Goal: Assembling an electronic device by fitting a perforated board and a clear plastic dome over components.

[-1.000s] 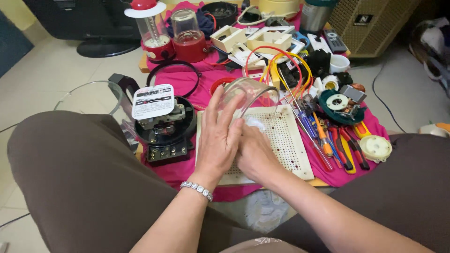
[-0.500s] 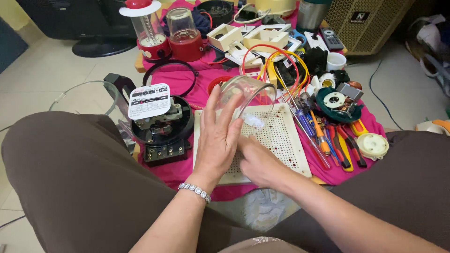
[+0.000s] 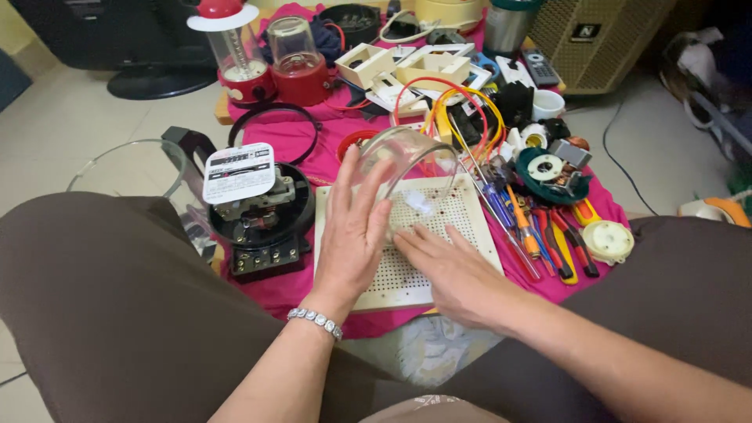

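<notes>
My left hand (image 3: 356, 231) holds a clear glass dome cover (image 3: 407, 168), tilted over a white perforated board (image 3: 439, 235) on a pink cloth (image 3: 301, 149). Its fingers wrap the dome's near side. My right hand (image 3: 458, 270) lies on the board just beneath the dome, fingers stretched out flat and pointing left toward its rim. A silver bracelet (image 3: 313, 319) circles my left wrist. Left of the board sits an opened black electric meter (image 3: 262, 211) with a white dial plate.
Screwdrivers and pliers (image 3: 540, 235) lie right of the board, with a green-white reel (image 3: 548, 174) and a cream round part (image 3: 608, 239). Red and yellow wires (image 3: 446, 106), two red blender jars (image 3: 270, 59), white plastic boxes (image 3: 399, 70) stand behind. A glass ring (image 3: 129, 168) lies left. My knees flank the cloth.
My right hand has slid out from under the dome toward the right and flattened on the board. My left hand keeps the dome tilted.
</notes>
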